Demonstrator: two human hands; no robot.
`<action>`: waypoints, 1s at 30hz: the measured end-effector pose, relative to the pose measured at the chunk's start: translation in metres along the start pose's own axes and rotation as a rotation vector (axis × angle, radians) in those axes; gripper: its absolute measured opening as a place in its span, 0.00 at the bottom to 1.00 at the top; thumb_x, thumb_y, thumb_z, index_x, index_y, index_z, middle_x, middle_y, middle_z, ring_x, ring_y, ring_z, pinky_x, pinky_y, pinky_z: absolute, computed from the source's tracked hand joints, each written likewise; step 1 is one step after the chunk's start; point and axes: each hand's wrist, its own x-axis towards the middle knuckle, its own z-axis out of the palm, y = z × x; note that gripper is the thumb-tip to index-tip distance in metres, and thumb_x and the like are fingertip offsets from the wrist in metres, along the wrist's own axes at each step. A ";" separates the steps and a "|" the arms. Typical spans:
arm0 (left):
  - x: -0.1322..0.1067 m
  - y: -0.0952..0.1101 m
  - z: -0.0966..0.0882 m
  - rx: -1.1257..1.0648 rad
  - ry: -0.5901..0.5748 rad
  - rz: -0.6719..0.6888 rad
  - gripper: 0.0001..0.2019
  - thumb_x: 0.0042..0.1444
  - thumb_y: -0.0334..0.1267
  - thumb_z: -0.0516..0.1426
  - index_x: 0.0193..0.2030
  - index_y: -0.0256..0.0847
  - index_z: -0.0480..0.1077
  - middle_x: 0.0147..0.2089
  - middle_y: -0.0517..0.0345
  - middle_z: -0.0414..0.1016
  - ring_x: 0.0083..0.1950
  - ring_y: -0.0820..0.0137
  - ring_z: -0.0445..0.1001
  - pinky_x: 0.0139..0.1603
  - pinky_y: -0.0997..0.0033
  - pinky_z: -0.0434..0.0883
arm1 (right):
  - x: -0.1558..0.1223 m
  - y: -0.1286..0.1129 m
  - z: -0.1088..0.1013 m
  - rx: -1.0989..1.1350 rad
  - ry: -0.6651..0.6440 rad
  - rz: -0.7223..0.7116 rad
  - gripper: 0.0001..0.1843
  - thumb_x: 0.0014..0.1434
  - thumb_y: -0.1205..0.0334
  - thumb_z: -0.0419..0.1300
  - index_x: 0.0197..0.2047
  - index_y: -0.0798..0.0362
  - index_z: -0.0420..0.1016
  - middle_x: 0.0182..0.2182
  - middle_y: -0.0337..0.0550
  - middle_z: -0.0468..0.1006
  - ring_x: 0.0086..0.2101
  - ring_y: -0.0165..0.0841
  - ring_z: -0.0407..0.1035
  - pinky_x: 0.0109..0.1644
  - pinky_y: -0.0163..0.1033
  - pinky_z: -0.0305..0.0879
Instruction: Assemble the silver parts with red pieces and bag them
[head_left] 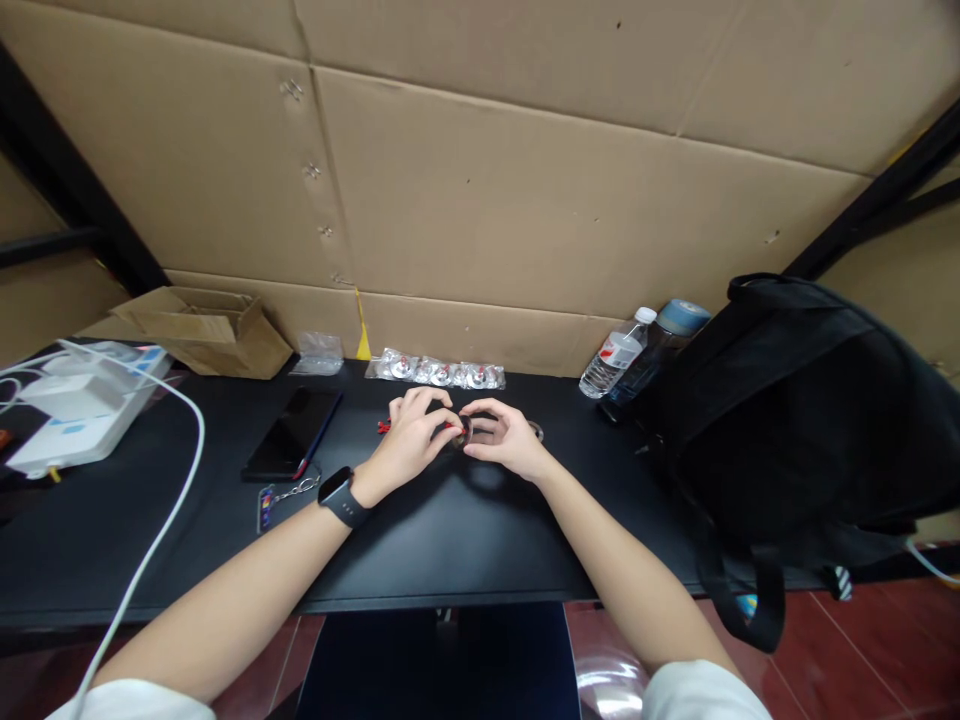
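Both my hands meet over the middle of the black table (465, 540). A small round, shiny piece (464, 432) with a dark and red look is between them; its kind is too small to make out. My left hand (411, 440), with a dark watch on its wrist, pinches at the piece's left side. My right hand (510, 440) curls thumb and fingers around its right edge. Red bits (384, 426) show just left of my left hand. Partly hidden behind my right hand lies a clear round rim (537, 431). Several small clear packets (441, 373) with round items lie in a row beyond.
A phone (292, 435) and a keychain (267, 508) lie left. Farther left are a paper bag (202, 335), a power strip (86, 425) and a white cable (169, 530). At right stand a water bottle (616, 355), a blue-capped bottle (679, 320) and a black backpack (810, 430).
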 end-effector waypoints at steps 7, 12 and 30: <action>-0.001 0.003 -0.003 0.095 -0.021 0.039 0.08 0.69 0.41 0.56 0.43 0.47 0.78 0.58 0.50 0.73 0.62 0.54 0.64 0.55 0.50 0.57 | 0.001 0.003 0.005 -0.082 0.052 -0.030 0.31 0.45 0.57 0.78 0.51 0.49 0.75 0.53 0.45 0.76 0.48 0.37 0.77 0.57 0.48 0.76; -0.001 0.004 -0.001 0.094 0.034 0.021 0.09 0.70 0.41 0.55 0.44 0.47 0.77 0.55 0.49 0.74 0.61 0.55 0.65 0.54 0.51 0.58 | 0.005 0.009 0.011 -0.097 0.161 -0.106 0.29 0.43 0.56 0.79 0.47 0.49 0.76 0.50 0.44 0.78 0.47 0.39 0.79 0.57 0.48 0.76; 0.001 -0.012 0.012 0.013 0.083 0.016 0.10 0.68 0.42 0.55 0.41 0.47 0.78 0.51 0.50 0.73 0.57 0.56 0.68 0.55 0.54 0.61 | 0.019 0.024 0.000 -0.371 0.157 -0.153 0.15 0.56 0.48 0.70 0.33 0.53 0.83 0.47 0.49 0.80 0.42 0.37 0.78 0.54 0.47 0.74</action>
